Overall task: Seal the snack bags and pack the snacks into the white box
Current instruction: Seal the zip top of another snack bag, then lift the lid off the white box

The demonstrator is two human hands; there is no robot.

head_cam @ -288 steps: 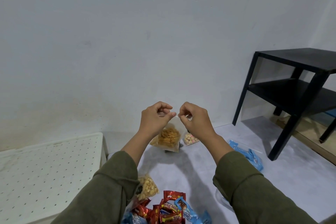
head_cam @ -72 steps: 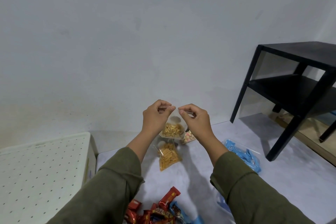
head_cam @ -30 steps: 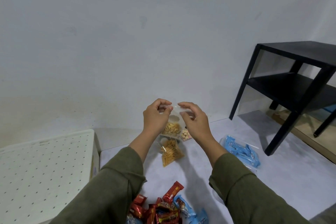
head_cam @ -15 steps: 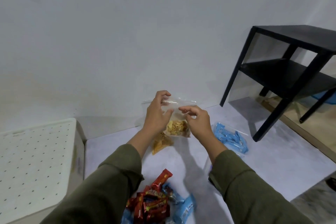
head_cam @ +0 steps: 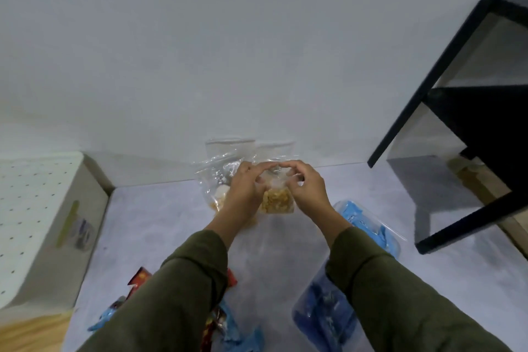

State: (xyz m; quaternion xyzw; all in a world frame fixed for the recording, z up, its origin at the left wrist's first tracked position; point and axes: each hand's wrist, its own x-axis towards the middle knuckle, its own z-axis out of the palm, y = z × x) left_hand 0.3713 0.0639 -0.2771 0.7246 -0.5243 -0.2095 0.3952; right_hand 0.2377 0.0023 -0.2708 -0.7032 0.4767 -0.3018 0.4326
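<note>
- Looking through the head view, the only one given: both hands meet low over the grey floor, the left hand (head_cam: 247, 183) and right hand (head_cam: 304, 184) pinched together on the upper part of a small clear snack bag (head_cam: 276, 200) with a clump of yellow-orange pieces in its bottom.
- The frame is motion-blurred, so I cannot tell whether the zip strip is fully pressed shut.
- The bag looks light and limp. Thin film like this should crumple and slide under the fingers, and the pieces inside would likely crush if squeezed.
- Best hold, in my judgement: the empty top band near the seal, pinched flat between thumb and forefinger, never around the filled bottom.
- Just behind the left hand stand more clear bags (head_cam: 221, 168), tops upright against the wall.
- The white box (head_cam: 37, 208), with its perforated lid on, sits well to the left.
- Red wrapped snacks (head_cam: 140, 277) and blue packets (head_cam: 357, 217) lie loose nearby, not yet packed.
</note>
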